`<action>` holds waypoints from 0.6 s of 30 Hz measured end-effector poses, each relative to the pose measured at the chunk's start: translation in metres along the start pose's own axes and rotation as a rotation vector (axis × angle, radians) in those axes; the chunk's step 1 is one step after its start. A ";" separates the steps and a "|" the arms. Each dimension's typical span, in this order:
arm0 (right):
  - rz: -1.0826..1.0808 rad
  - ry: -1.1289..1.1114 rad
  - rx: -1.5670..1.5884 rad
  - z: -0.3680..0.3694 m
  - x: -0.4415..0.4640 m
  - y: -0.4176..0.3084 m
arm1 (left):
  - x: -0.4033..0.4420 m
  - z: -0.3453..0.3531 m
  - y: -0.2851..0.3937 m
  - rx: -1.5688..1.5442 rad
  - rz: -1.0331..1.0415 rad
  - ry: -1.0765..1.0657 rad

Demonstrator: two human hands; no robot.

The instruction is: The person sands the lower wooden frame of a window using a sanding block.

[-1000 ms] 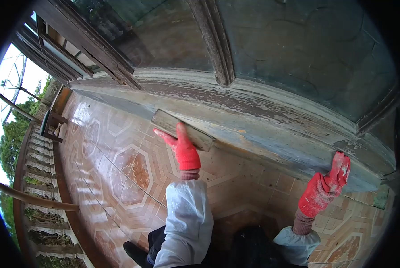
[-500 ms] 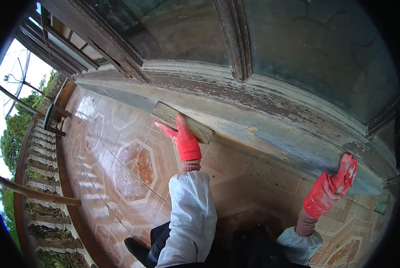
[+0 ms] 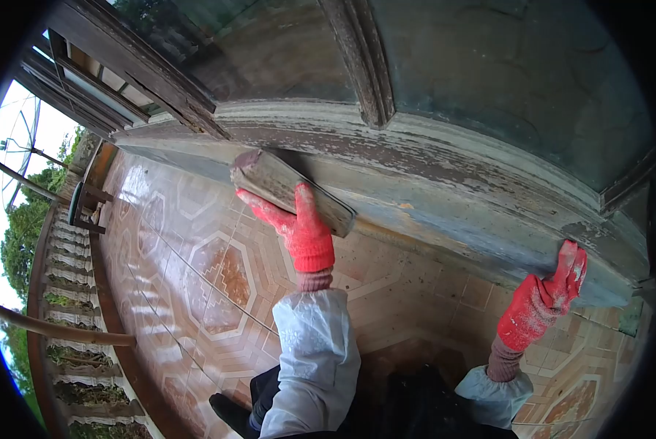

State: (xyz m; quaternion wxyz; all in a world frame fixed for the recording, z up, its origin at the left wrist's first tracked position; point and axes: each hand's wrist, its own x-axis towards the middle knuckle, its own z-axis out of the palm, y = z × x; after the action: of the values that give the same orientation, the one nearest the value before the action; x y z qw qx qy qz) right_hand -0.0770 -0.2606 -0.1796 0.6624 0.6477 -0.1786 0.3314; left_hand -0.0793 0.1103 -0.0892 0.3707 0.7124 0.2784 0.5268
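My left hand point(image 3: 298, 233), in a red glove dusted with white, grips a long, worn wooden block point(image 3: 287, 189). One end of the block has a reddish patch. Its upper side is tilted up beside the low painted ledge point(image 3: 386, 197) under the window frame; whether it touches the ledge I cannot tell. Over to the right, my right hand point(image 3: 544, 296), also gloved in red with white dust, leans against the ledge. Its fingers lie stretched out along the surface, with nothing seen in them. The palm is hidden.
Above the ledge run weathered window frames point(image 3: 364, 73) with peeling paint and dark glass. Patterned floor tiles point(image 3: 189, 219) spread below. To the left stand a balustrade point(image 3: 72, 307), a wooden pole point(image 3: 64, 333) and a small dark stool-like object point(image 3: 86, 208).
The wooden block has tipped up, away from the ledge face, and shows its reddish end. My left hand has turned with it. My right hand stays at the ledge.
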 end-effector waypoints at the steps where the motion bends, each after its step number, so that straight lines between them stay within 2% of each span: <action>1: -0.001 -0.006 -0.080 0.001 -0.001 0.001 | -0.002 -0.002 -0.007 0.003 -0.012 0.001; 2: 0.100 -0.030 0.261 0.007 -0.009 -0.006 | -0.001 -0.001 -0.019 -0.093 -0.076 0.006; 4: 0.201 -0.068 0.605 0.005 -0.012 -0.005 | -0.003 0.002 -0.031 -0.329 -0.238 0.002; 5: 0.394 -0.188 1.280 -0.005 -0.004 0.003 | -0.006 0.000 -0.037 -0.328 -0.232 0.000; 7: 0.597 -0.301 1.947 -0.017 0.024 0.019 | -0.011 0.003 -0.048 -0.228 -0.238 0.008; 8: 0.595 -0.109 1.842 -0.022 0.042 0.029 | -0.009 0.001 -0.030 -0.247 -0.128 -0.031; 9: 0.581 -0.021 1.788 -0.024 0.043 0.032 | -0.007 -0.002 -0.021 -0.240 -0.132 -0.040; 10: 0.569 0.064 1.728 -0.026 0.043 0.034 | -0.002 -0.004 -0.015 -0.049 0.068 -0.052; 11: 0.563 -0.014 1.784 -0.025 0.037 0.035 | -0.002 -0.006 -0.014 0.144 0.263 -0.064; 12: 0.563 -0.085 1.838 -0.023 0.033 0.034 | -0.008 0.000 -0.027 0.151 0.167 -0.011; 13: 0.585 -0.149 1.886 -0.022 0.032 0.029 | -0.010 0.007 -0.039 0.137 0.171 -0.007; 15: 0.601 -0.198 1.914 -0.021 0.027 0.028 | -0.017 0.006 -0.058 -0.296 -0.209 -0.007; 16: 0.601 -0.194 1.919 -0.021 0.029 0.027 | -0.017 0.005 -0.065 -0.275 -0.189 -0.013; 17: 0.607 -0.186 1.920 -0.021 0.030 0.028 | -0.012 0.005 -0.047 -0.280 -0.186 -0.019; 18: 0.607 -0.190 1.916 -0.021 0.029 0.029 | -0.009 0.001 -0.027 -0.160 -0.097 -0.040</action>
State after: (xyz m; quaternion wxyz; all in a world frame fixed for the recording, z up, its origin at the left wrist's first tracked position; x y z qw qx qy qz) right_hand -0.0795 -0.2354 -0.1407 -0.2664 0.8580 -0.0464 0.4368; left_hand -0.0814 0.1184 -0.1161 0.4570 0.6767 0.2618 0.5145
